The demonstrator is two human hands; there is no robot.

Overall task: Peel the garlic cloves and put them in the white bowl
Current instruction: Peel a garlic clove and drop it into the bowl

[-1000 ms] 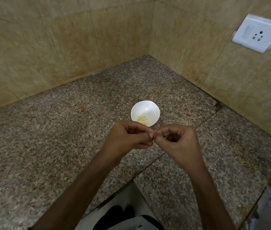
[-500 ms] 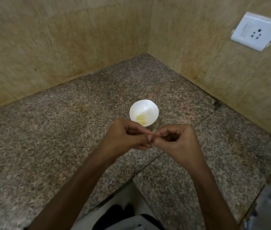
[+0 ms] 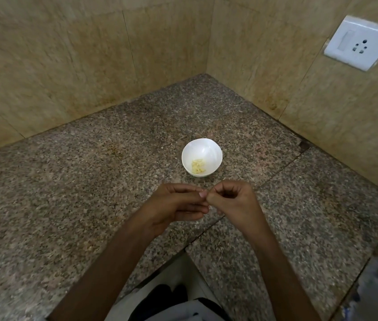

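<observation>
Starting at the left, beige tiled wall (image 3: 67, 66) meets the speckled granite table (image 3: 67, 193), which runs back into a corner. Further right, the left hand (image 3: 174, 205) hovers above the table with its fingers loosely curled and its thumb laid over them, tips pointing right. Beyond the hands, near them but apart, the white bowl (image 3: 208, 147) stands upright on the table, a small heap of pale peeled garlic cloves (image 3: 198, 166) lying in its bottom. Nothing stands between the hands and the bowl. The right hand (image 3: 232, 202) is curled more tightly, knuckles up, and its fingertips touch those of the left hand just in front of the bowl. Whether a clove is pinched where the fingertips meet I cannot tell, since the fingers hide that spot. A dark seam (image 3: 276, 172) in the table runs diagonally under the right hand towards the right wall. High on that wall sits a white socket plate (image 3: 360, 42). At the lower edge, between the forearms, dark and white clothing (image 3: 164, 302) shows below the table's front edge.
</observation>
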